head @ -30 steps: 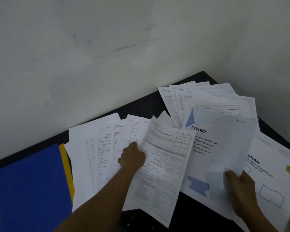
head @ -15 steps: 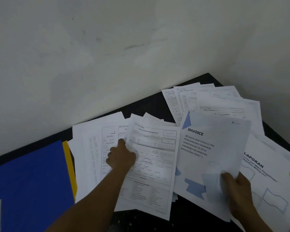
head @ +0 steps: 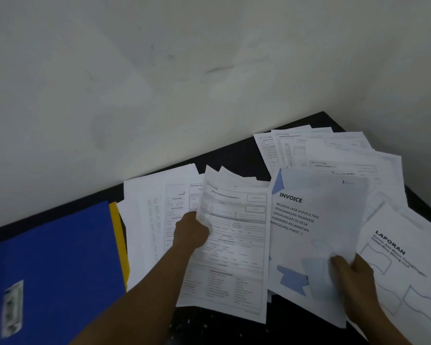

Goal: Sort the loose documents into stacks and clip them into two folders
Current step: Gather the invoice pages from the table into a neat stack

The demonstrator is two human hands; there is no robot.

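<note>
Loose white documents lie fanned over a black table (head: 234,155). My left hand (head: 190,231) grips the left edge of a printed form sheet (head: 234,245) in the middle of the table. My right hand (head: 351,272) holds the lower part of a cover sheet headed INVOICE (head: 316,220), thumb on top. To its right lies a sheet headed LAPORAN (head: 403,265). More forms (head: 334,150) spread at the back right, and others (head: 149,215) lie left of my left hand. A blue folder (head: 50,265) lies at the left on a yellow folder (head: 117,235).
A pale wall (head: 159,83) rises right behind the table, and a second wall (head: 396,83) closes the corner at the right. A white label (head: 11,310) is stuck on the blue folder. Bare black tabletop shows at the front between my arms.
My left hand has slid left and back with the form sheet, turning it more upright. The INVOICE sheet in my right hand has shifted slightly left.
</note>
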